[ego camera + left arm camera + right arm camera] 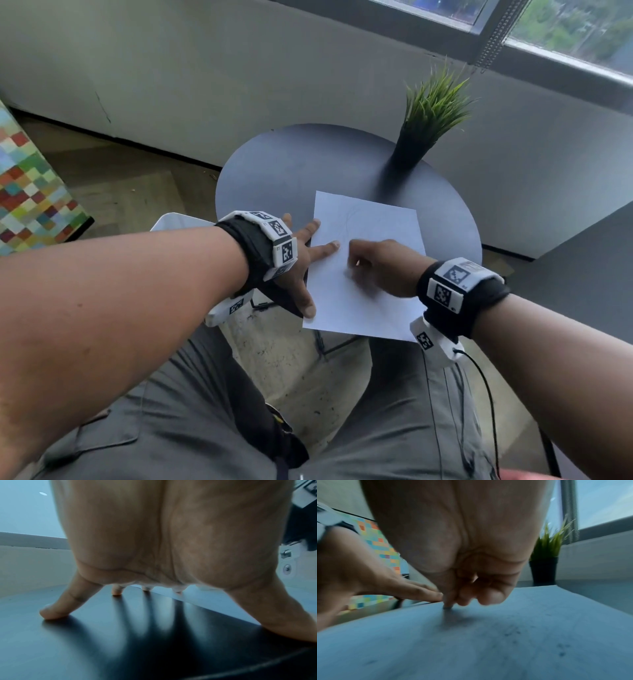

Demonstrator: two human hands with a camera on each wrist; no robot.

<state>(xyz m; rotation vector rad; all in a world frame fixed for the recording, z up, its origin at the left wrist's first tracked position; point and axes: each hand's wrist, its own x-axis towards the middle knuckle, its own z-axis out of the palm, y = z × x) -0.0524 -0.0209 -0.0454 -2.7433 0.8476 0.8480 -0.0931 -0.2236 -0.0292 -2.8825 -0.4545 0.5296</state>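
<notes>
A white sheet of paper (376, 222) with faint lines lies on the round dark table (274, 171), its near edge hanging over the rim. My left hand (305, 260) is spread flat, with forefinger and thumb pressing the sheet's left edge; the left wrist view shows the other fingertips (117, 591) on the dark table top (102, 642). My right hand (373, 263) rests on the middle of the sheet with its fingers curled in. In the right wrist view one fingertip (447, 603) touches the paper (488, 642). Whether it holds something small I cannot tell.
A green grass-like plant in a black pot (411, 147) stands at the table's far right. A white object (178, 221) sits left of the table, a multicoloured checked surface (30, 192) at far left. Wall and window are behind. My knees are under the near edge.
</notes>
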